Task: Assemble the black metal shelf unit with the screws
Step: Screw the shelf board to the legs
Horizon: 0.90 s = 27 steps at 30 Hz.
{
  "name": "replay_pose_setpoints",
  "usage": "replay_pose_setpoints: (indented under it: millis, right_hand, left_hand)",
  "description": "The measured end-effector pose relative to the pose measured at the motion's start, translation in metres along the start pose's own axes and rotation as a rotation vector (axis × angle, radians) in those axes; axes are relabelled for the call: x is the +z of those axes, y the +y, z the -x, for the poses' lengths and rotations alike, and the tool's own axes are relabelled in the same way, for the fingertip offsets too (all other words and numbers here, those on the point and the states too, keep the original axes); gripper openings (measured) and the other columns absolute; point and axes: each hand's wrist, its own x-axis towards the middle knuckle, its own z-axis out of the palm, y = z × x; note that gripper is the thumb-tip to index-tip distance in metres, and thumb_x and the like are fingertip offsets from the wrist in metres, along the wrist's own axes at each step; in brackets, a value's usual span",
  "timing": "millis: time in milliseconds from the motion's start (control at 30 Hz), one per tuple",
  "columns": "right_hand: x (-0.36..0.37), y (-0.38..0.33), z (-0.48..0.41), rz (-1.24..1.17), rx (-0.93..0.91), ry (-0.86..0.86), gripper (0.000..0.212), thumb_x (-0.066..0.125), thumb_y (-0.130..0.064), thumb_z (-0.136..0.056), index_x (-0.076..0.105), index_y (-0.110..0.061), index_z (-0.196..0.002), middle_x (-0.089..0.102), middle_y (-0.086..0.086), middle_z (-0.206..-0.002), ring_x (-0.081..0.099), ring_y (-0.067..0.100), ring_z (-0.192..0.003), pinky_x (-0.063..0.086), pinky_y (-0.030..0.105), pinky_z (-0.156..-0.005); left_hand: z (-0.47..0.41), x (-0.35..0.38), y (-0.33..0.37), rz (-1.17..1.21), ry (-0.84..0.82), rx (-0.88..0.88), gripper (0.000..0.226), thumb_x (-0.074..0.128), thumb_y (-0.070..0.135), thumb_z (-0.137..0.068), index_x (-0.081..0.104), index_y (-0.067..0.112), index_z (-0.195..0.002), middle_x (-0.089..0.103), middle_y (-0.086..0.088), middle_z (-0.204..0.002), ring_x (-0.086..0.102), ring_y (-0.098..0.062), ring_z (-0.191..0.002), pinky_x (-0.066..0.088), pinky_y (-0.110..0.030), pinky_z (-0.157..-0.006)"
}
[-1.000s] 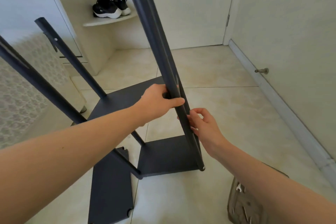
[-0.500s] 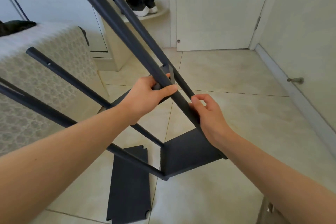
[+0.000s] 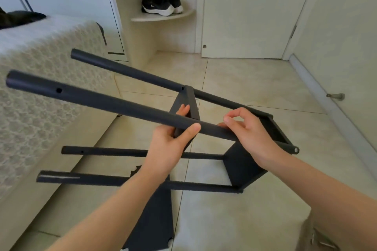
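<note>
Left hand (image 3: 169,149) grip closed round the nearest pole (image 3: 91,98), thumb on top. Right hand (image 3: 251,134) curled over the same pole, just to the right. Shelf unit (image 3: 242,163) tipped sideways over the floor (image 3: 255,79), poles pointing left toward the bed (image 3: 40,57).

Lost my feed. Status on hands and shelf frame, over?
Left hand grips the near post. Right hand holds it too. Shelf unit tipped sideways. Loose panel on floor beneath.

Most of the loose flat black metal panel (image 3: 157,226) on the floor sits behind the left forearm (image 3: 114,208), so I can't see it. The translucent plastic bag (image 3: 310,236) is cut by the bottom edge, contents blurred.
</note>
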Motion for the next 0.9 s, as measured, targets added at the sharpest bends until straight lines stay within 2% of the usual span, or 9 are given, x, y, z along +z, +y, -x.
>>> replay_pose_setpoints:
  millis: [100,167,267,367,633,733,900]
  right_hand:
    - [0.006,0.006,0.0,0.06,0.006,-0.031,0.003,0.054,-0.03,-0.1,0.054,-0.032,-0.101,0.072,-0.024,-0.085,0.063,-0.012,-0.085,0.038,0.012,-0.078]
    - [0.012,0.009,0.002,0.085,0.009,-0.061,0.003,0.054,-0.03,-0.099,0.054,-0.033,-0.101,0.073,-0.021,-0.085,0.063,-0.012,-0.085,0.038,0.01,-0.077]
    - [0.023,0.01,0.006,0.12,-0.004,-0.109,0.004,0.054,-0.029,-0.099,0.052,-0.033,-0.1,0.072,-0.022,-0.084,0.062,-0.014,-0.086,0.042,0.003,-0.067]
    - [0.034,0.012,0.009,0.148,-0.016,-0.141,0.002,0.054,-0.028,-0.099,0.053,-0.029,-0.099,0.073,-0.013,-0.085,0.063,-0.011,-0.086,0.042,-0.003,-0.066]
    - [0.058,0.022,0.023,0.165,0.012,-0.214,0.003,0.054,-0.03,-0.099,0.052,-0.028,-0.099,0.072,-0.007,-0.094,0.065,0.003,-0.094,0.046,0.017,-0.084]
    - [0.062,0.023,0.025,0.172,0.015,-0.206,0.004,0.054,-0.031,-0.099,0.052,-0.028,-0.1,0.072,-0.009,-0.093,0.065,0.003,-0.094,0.045,0.015,-0.082]
    - [0.067,0.024,0.029,0.189,0.031,-0.188,0.003,0.054,-0.033,-0.098,0.052,-0.031,-0.099,0.072,-0.011,-0.092,0.064,-0.004,-0.09,0.043,0.01,-0.077]
  left_hand:
    - [0.011,0.002,-0.023,0.046,0.042,-0.007,0.058,0.068,0.056,-0.074,0.048,0.058,-0.128,0.058,0.022,-0.139,0.055,0.01,-0.12,0.043,-0.008,-0.096]
    - [0.017,-0.002,-0.036,0.089,0.061,-0.013,0.055,0.07,0.053,-0.076,0.049,0.059,-0.127,0.059,0.02,-0.139,0.055,0.013,-0.119,0.044,-0.002,-0.088]
    - [0.027,-0.011,-0.053,0.15,0.069,-0.02,0.057,0.072,0.047,-0.079,0.052,0.052,-0.132,0.059,0.016,-0.142,0.053,0.005,-0.128,0.044,-0.003,-0.092]
    - [0.036,-0.019,-0.068,0.183,0.089,-0.034,0.06,0.074,0.046,-0.079,0.053,0.05,-0.135,0.058,0.019,-0.142,0.053,0.005,-0.128,0.044,-0.003,-0.091]
    - [0.06,-0.026,-0.103,0.242,0.139,-0.092,0.062,0.075,0.044,-0.078,0.056,0.049,-0.137,0.06,0.023,-0.139,0.056,0.01,-0.123,0.044,-0.002,-0.085]
    - [0.063,-0.028,-0.109,0.265,0.127,-0.096,0.063,0.075,0.04,-0.08,0.054,0.045,-0.14,0.059,0.018,-0.142,0.055,0.005,-0.127,0.044,-0.004,-0.089]
    - [0.064,-0.031,-0.112,0.277,0.129,-0.088,0.064,0.074,0.038,-0.08,0.054,0.04,-0.141,0.06,0.018,-0.141,0.055,0.004,-0.128,0.045,-0.004,-0.089]
